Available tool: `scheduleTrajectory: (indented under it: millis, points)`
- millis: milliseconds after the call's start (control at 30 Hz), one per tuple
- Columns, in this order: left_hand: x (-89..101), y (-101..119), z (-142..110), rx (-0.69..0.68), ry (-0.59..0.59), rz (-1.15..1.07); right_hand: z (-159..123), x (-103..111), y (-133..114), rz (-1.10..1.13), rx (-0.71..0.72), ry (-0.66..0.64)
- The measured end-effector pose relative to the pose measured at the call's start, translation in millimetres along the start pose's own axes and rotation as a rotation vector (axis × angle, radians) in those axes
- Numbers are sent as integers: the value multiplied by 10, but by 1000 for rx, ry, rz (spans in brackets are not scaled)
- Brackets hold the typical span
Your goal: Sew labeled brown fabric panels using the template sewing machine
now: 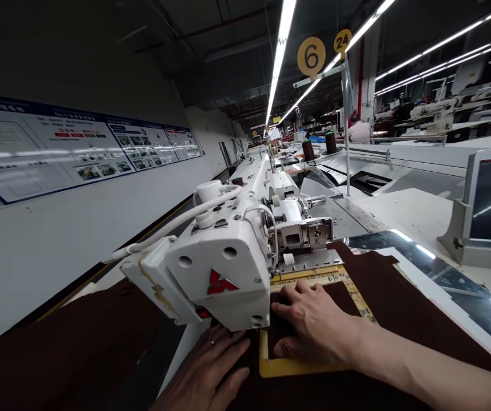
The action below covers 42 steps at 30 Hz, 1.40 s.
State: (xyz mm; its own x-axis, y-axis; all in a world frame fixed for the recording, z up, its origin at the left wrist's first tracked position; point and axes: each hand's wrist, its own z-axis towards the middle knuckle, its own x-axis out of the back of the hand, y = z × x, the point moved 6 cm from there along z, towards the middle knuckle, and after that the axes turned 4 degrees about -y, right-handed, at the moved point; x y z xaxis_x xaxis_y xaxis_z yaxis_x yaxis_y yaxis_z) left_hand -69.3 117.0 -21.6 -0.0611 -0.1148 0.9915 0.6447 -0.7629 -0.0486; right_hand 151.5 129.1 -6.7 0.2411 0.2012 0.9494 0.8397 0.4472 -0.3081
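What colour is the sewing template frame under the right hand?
The sewing template frame is yellow, shown best in the head view.

I'm on a garment factory floor here, no doubt about it: a white industrial sewing machine (223, 268) right in front of me, more machines (433, 117) lined up in long rows, cones of dark thread (308, 149) on top, yellow station signs (311, 56) numbered 6 and 24 overhead, strip lights (281, 45) along the ceiling, printed charts (82, 145) on the wall, and a worker (360, 132) further off.
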Motion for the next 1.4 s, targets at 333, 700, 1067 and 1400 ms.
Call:
scheduleTrajectory:
  millis: [333,700,1067,1400]
  points:
    - [22,-47,128,40,-25,-216,-115,-77,-80,55,-31,-28]
    - [2,65,187,38,-44,-251,-188,-287,-164,63,4,11]
    - [291,447,149,-147,-8,-156,-261,-505,-241,-2,73,-21]
    - [236,672,297,-116,-45,-28,-337,-384,-183,35,87,75]
